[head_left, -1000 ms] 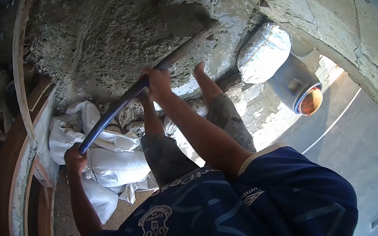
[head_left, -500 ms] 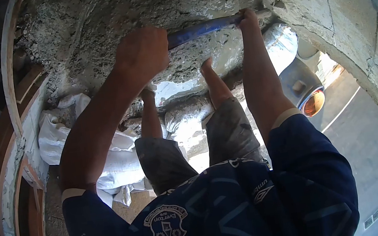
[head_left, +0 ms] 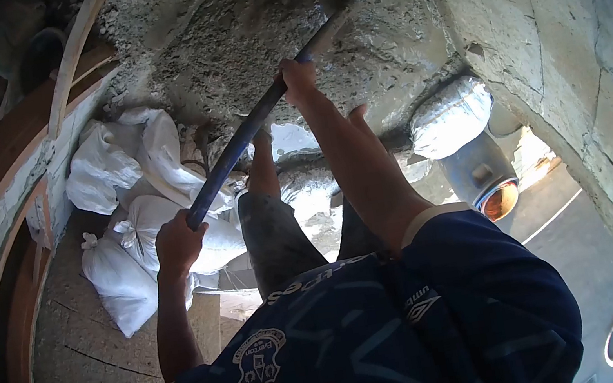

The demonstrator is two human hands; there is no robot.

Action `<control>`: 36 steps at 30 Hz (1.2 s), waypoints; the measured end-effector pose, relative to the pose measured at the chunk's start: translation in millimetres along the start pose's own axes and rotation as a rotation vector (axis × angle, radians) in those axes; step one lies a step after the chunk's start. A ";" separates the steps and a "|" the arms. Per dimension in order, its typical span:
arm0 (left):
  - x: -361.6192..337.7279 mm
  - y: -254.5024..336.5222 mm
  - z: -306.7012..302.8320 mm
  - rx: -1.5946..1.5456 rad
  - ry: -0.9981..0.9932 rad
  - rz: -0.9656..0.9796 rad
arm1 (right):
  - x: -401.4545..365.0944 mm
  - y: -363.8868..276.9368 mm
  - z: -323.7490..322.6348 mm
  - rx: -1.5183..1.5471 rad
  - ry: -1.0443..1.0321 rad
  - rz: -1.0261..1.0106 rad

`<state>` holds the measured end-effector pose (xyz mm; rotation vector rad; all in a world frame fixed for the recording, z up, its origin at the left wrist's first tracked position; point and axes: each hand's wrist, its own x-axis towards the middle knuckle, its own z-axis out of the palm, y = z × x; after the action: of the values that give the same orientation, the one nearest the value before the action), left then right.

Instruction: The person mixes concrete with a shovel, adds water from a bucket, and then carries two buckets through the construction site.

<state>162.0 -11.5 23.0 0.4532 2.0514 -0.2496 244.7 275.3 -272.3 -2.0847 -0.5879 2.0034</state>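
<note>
A long tool with a dark blue handle [head_left: 239, 140] slants up across the view. Its far end dips into wet grey mortar [head_left: 222, 53], where the tool's head is hidden. My left hand [head_left: 178, 245] is closed around the near end of the handle, low and close to the white sacks. Higher up, my right hand [head_left: 299, 80] grips the shaft over the mortar with the arm stretched forward. My bare feet show at the near edge of the mix, beside a pale wet puddle [head_left: 292, 138].
White sacks [head_left: 162, 233] are heaped at left, and another white sack [head_left: 454, 118] lies at right. Beyond it rests a blue-grey barrel [head_left: 482, 173] with an orange inside. A cracked pale wall [head_left: 545, 37] curves along the right; wooden boards [head_left: 77, 63] stand at left.
The tool has swung from nearly level to a steep slant, its far end now in the mortar. My left hand dropped down toward my body; my right hand moved left.
</note>
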 end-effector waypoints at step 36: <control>-17.9 -59.7 178.7 -0.501 0.046 -0.268 | -26.3 82.6 67.5 -0.635 -0.089 -0.227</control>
<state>286.5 -133.4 -50.9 -0.1254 2.1230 0.1205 190.2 181.0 -286.1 -2.0992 -1.5704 1.9488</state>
